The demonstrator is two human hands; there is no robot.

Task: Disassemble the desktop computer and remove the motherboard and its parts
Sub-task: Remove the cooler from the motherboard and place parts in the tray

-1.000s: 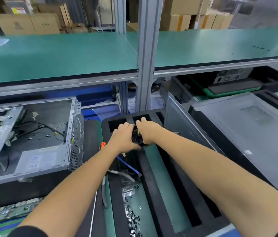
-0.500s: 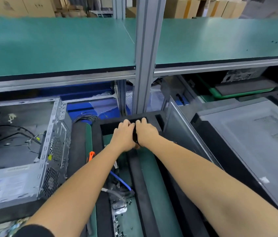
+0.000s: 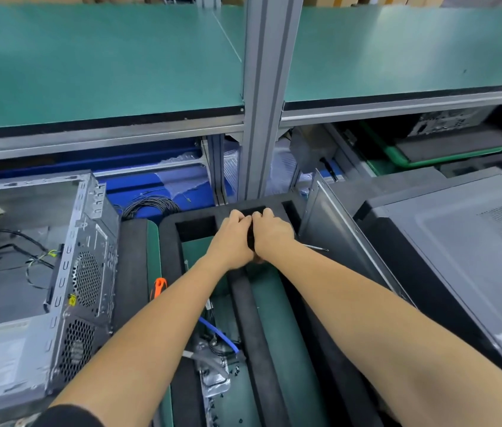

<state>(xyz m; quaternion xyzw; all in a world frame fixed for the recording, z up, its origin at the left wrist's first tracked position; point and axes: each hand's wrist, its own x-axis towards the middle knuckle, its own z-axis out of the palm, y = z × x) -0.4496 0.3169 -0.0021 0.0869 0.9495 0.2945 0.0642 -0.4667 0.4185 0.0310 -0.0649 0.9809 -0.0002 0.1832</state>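
Both arms reach out over the table, and the two hands meet at the far end of a black foam tray (image 3: 168, 241). The left hand (image 3: 232, 238) and the right hand (image 3: 271, 232) are pressed close together, knuckles up, each with its fingers curled round a small dark part (image 3: 250, 238) that shows only as a black sliver between them; I cannot tell what the part is. So the grip of each hand is narrow and closed on that piece, right above the tray's middle divider and just short of its far compartments. Off to the left the desktop computer case (image 3: 83, 288) lies open on its side, its perforated rear panel facing the tray, with loose black wires (image 3: 6, 248) trailing across the bare floor of the case. Between case and tray, an orange-handled tool (image 3: 158, 287) peeks out from under the left forearm. Nearer in the tray lie a blue cable (image 3: 220, 335), some silvery bagged bits and a scatter of small dark screws (image 3: 228, 399). A grey side panel (image 3: 336, 229) leans upright against the tray's right edge, and beyond it another dark case (image 3: 459, 257) lies flat. A green shelf (image 3: 105, 63) runs overhead, split by a grey metal post (image 3: 263, 97).
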